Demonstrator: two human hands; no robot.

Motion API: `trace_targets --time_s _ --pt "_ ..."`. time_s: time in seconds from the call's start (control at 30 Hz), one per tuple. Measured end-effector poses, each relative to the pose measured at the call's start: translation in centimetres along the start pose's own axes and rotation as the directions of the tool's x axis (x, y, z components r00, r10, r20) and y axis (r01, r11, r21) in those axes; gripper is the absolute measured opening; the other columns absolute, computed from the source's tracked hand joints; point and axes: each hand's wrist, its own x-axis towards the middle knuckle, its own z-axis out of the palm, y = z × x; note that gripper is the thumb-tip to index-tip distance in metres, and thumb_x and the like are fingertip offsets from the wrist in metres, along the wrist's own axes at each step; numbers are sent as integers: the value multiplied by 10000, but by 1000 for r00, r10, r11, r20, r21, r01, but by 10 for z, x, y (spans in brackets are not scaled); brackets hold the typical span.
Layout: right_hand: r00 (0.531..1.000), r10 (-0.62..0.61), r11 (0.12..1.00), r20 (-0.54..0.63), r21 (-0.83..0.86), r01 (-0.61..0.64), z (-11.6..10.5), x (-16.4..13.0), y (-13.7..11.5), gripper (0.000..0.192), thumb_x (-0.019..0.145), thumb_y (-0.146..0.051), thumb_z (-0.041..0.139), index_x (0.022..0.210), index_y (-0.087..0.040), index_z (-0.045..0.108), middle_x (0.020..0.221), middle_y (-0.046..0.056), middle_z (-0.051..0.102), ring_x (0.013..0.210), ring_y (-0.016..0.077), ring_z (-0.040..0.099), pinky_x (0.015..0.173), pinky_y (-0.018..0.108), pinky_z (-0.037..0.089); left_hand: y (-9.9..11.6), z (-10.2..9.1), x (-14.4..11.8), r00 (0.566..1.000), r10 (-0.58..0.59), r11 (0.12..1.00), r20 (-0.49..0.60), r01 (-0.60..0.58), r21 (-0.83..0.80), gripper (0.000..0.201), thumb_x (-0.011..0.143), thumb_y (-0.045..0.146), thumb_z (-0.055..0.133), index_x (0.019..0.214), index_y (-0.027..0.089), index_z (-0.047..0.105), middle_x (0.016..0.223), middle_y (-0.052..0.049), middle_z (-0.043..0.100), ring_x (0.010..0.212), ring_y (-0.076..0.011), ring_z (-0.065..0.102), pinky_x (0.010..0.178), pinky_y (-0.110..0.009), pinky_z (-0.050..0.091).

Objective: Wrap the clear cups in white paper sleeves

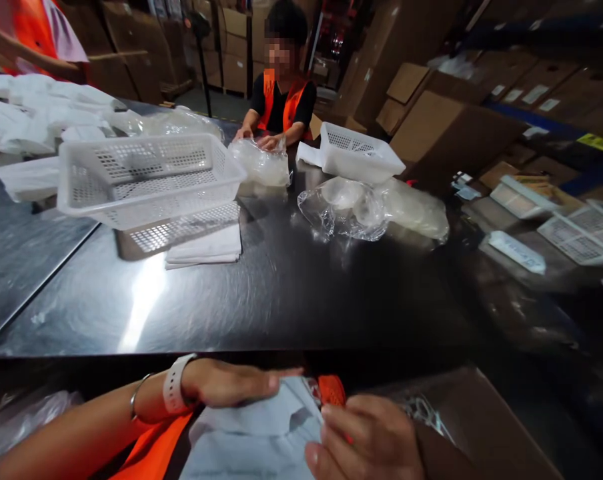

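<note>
Near edge, below the desk [261, 293]: left hand [226, 383] lies flat, fingers extended, on a pale blue shirt [256, 433]. Right hand [366, 440] fingers pinch the shirt's right side. White basket [146, 177] sits far left on the desk.

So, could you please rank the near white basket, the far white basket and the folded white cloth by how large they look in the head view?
1. Near white basket
2. Far white basket, though it sits farther away, so this is unsure
3. Folded white cloth, partly hidden

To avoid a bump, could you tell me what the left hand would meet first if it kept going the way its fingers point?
Probably the right hand: the left hand points right across the pale shirt.
</note>
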Motion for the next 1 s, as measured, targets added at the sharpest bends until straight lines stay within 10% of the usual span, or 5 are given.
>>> trace_targets --time_s 0.3,0.5,0.67,0.87,1.0 --pt "985 -111 990 132 99 98 5 71 56 203 930 -86 503 907 -159 690 641 5 660 575 127 630 526 264 451 -29 -14 -25 912 157 987 -378 -151 47 1157 632 718 824 1569 220 364 1597 -170 417 1446 -370 416 1202 -520 305" --pt "985 -155 988 69 3 156 6 99 94 166 975 -135 553 913 -165 704 701 16 695 609 123 629 566 249 483 -24 -25 23 510 20 999 -860 -33 4 581 841 687 596 942 149 793 937 -105 798 891 -276 719 865 -394 575" --pt "982 -187 962 -30 -207 177 4 106 120 132 965 -90 585 973 -152 701 728 39 696 676 156 620 630 279 528 8 -60 11 289 359 918 -887 60 391 339 916 427 562 1040 195 776 1036 -78 805 1095 -293 713 972 -418 564" --pt "936 -351 865 -14 -388 318 47 50 135 149 984 -156 594 1092 -155 697 848 54 780 778 191 707 698 312 554 -4 -71 -13 567 613 579 -550 151 801 412 969 80 369 1196 225 681 1201 -46 765 1210 -194 675 1270 -535 255" --pt "976 -94 948 -198 -317 27 73 0 139 442 1024 -233 487 1439 -82 504 1225 209 710 1036 269 719 710 341 604 -33 -58 -17 701 527 533 -481 168 829 486 969 10 336 1300 234 613 1239 -49 747 1325 -184 591 1281 -562 199"
